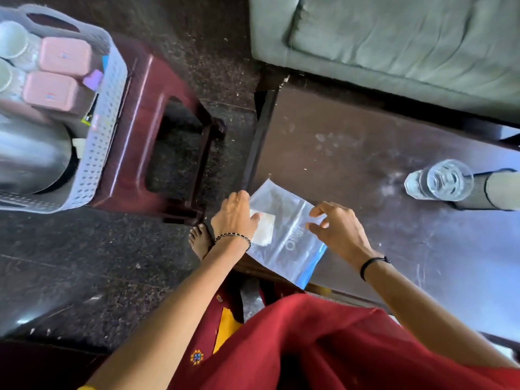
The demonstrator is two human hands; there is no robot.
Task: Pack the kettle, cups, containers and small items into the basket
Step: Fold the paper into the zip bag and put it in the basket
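Note:
A clear zip bag [289, 235] with a blue strip lies at the near left corner of the dark table [380, 153]. A small white packet [264, 228] shows inside it. My left hand [236, 216] rests on the bag's left edge, fingers curled over the packet. My right hand [336, 226] pinches the bag's right side between thumb and fingers. On the maroon stool [157, 114] at the left stands the grey perforated basket [104, 116]. It holds the steel kettle [31, 156], two pink containers [56, 74] and white cups [11, 40].
A clear glass bottle [439, 180] and a black mesh cylinder [489, 190] lie on the table at the right. A grey-green sofa [394, 38] runs behind the table. Dark speckled floor lies between stool and table, with my bare foot [199, 237] on it.

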